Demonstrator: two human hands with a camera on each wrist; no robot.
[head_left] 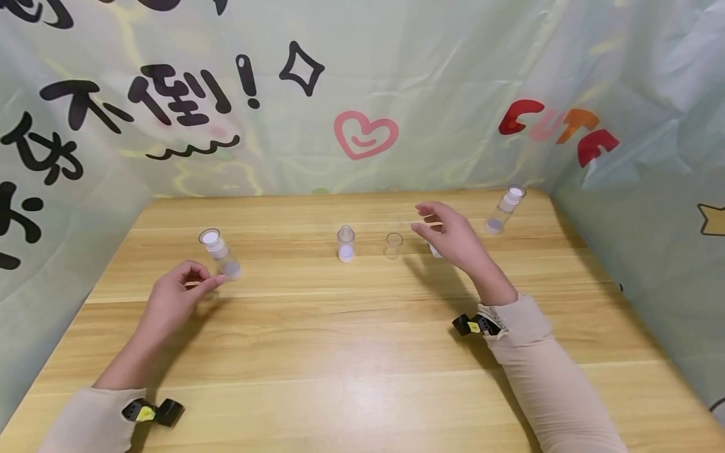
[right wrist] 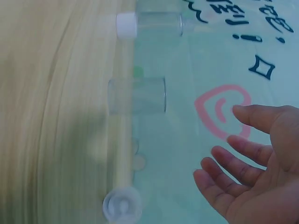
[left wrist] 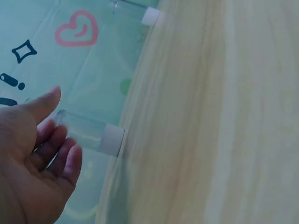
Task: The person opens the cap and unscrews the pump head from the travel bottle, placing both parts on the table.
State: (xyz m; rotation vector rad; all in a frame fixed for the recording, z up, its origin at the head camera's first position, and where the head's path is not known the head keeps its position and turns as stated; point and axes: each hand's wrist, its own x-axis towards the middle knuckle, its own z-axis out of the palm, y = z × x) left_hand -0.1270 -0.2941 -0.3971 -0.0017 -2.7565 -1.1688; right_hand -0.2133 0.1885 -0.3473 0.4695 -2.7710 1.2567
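My left hand (head_left: 172, 296), with loosely bent fingers and nothing in its grasp, is beside a clear bottle (head_left: 221, 253) with white near its top. The thumb overlaps that bottle's foot in the head view; whether they touch I cannot tell. In the left wrist view the hand (left wrist: 39, 158) lies just in front of a clear bottle (left wrist: 88, 134) with a white end on the table. Above a small white part (head_left: 435, 251) hovers my right hand (head_left: 453, 236), fingers spread and holding nothing. Left of it stand a clear open cylinder (head_left: 393, 246) and a small clear bottle (head_left: 346, 244) with a white lower part.
Another clear bottle (head_left: 506, 209) with a white neck stands at the back right. A printed cloth (head_left: 442, 94) encloses the back and sides of the wooden table (head_left: 351, 352). In the right wrist view, the round white part (right wrist: 122, 205) shows its circular face.
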